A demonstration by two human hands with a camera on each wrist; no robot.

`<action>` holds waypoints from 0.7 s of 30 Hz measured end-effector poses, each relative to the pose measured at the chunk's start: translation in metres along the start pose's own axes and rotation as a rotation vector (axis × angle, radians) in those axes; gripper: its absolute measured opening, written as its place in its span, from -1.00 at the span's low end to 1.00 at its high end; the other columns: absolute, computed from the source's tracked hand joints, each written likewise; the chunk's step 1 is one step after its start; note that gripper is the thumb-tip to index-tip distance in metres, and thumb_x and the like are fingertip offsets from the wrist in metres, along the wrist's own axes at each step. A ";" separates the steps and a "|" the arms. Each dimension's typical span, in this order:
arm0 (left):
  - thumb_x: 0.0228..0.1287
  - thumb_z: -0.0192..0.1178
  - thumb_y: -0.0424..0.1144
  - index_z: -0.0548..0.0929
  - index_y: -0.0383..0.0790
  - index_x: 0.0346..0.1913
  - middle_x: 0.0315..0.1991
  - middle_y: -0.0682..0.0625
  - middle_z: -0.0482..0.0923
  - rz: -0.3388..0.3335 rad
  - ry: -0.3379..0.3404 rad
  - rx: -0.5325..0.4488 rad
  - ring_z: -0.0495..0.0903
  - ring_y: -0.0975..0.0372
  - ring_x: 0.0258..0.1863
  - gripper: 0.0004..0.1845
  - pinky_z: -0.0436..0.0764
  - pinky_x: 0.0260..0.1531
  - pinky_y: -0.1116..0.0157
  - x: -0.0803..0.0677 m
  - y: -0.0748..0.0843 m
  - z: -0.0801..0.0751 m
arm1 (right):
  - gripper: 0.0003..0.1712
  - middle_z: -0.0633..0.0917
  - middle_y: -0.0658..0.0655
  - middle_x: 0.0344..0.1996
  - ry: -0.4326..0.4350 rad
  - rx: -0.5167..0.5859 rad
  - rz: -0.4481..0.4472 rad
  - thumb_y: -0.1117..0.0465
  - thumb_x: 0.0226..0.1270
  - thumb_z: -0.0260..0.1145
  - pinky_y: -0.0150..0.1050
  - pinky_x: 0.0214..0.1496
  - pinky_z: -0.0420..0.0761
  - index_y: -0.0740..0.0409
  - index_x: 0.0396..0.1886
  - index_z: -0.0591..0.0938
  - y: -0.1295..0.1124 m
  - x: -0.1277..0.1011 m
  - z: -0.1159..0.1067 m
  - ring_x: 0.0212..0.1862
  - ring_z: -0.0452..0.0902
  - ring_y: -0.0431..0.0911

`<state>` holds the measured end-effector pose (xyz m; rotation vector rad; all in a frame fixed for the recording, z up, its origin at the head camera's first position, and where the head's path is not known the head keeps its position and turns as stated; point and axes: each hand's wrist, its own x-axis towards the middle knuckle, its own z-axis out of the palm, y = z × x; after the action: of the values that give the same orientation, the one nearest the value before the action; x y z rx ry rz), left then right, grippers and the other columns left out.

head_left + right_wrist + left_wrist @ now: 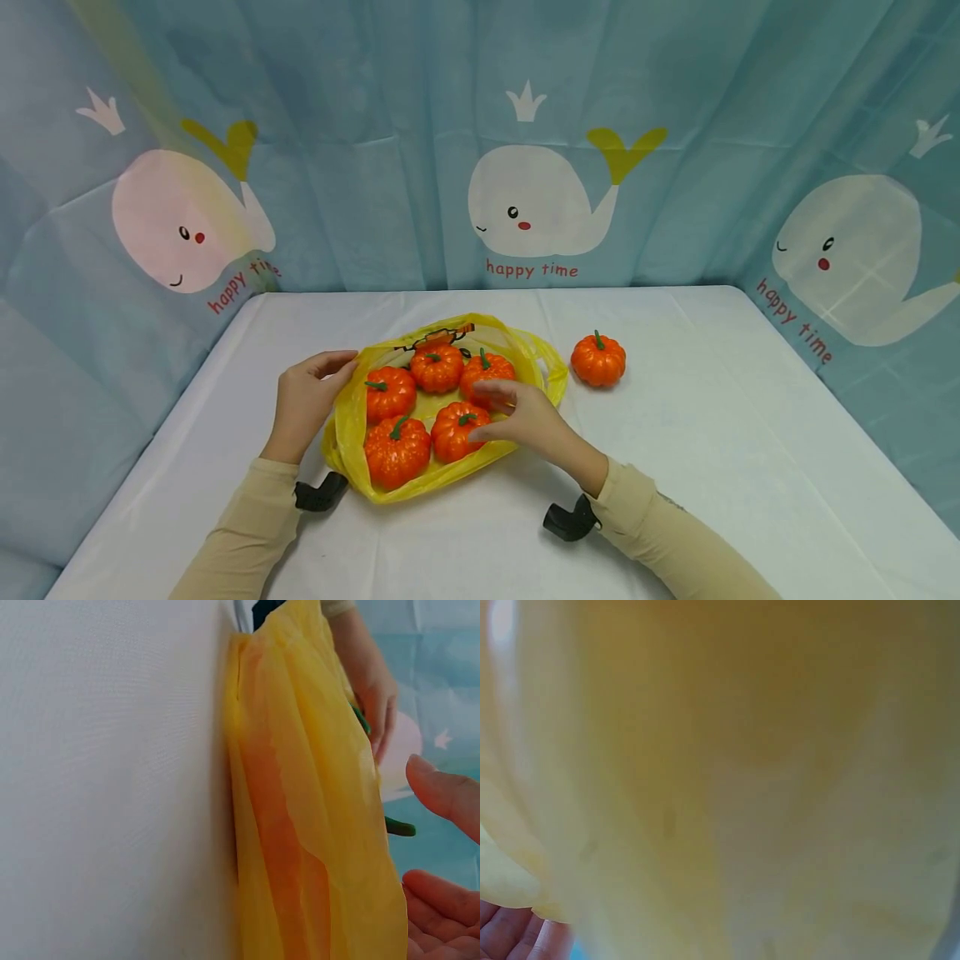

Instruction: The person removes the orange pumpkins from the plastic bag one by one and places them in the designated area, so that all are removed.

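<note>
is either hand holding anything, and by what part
The left hand touches the yellow bag at its left rim; a grip cannot be told. The right hand holds nothing.

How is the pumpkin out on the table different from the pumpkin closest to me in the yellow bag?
The lone pumpkin sits on the bare white table, right of the yellow bag; the near pumpkin lies inside the bag among four others. The lone one's stem points up; the near one's tilts. Both are orange, ribbed, green-stemmed.

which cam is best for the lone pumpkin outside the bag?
Head view: the lone pumpkin sits in full on the white table, right of the yellow bag. Left wrist view shows only blurred yellow plastic; right wrist view shows the bag's side and fingers, no lone pumpkin.
</note>
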<state>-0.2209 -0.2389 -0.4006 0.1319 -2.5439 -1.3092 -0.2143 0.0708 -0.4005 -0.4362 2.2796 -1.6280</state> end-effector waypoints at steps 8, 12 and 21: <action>0.44 0.17 -0.02 0.73 -0.23 0.06 0.04 -0.17 0.71 0.015 0.008 0.005 0.61 0.01 0.12 -0.62 0.42 -0.23 0.76 0.000 -0.001 0.001 | -0.25 0.65 0.15 0.21 0.001 -0.056 -0.024 0.21 -0.02 0.63 -0.12 0.33 0.51 0.23 0.23 0.59 0.004 0.003 0.003 0.32 0.52 0.06; 0.43 0.18 -0.03 0.73 -0.23 0.05 0.04 -0.17 0.72 0.014 0.010 0.005 0.62 0.02 0.11 -0.63 0.42 -0.23 0.76 0.000 0.000 0.001 | -0.22 0.64 0.16 0.22 -0.003 -0.078 -0.021 0.19 -0.04 0.64 -0.09 0.36 0.49 0.24 0.24 0.58 0.004 0.004 0.005 0.32 0.52 0.05; 0.44 0.18 -0.05 0.73 -0.23 0.06 0.04 -0.18 0.71 0.019 0.006 0.010 0.61 0.00 0.12 -0.64 0.43 -0.24 0.76 -0.001 0.001 0.000 | -0.18 0.66 0.10 0.21 0.010 -0.216 0.001 0.09 -0.09 0.67 0.01 0.39 0.46 0.14 0.25 0.61 0.005 0.006 0.010 0.32 0.48 0.03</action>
<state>-0.2199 -0.2383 -0.4003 0.1127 -2.5406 -1.2878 -0.2156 0.0610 -0.4085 -0.4772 2.4733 -1.3906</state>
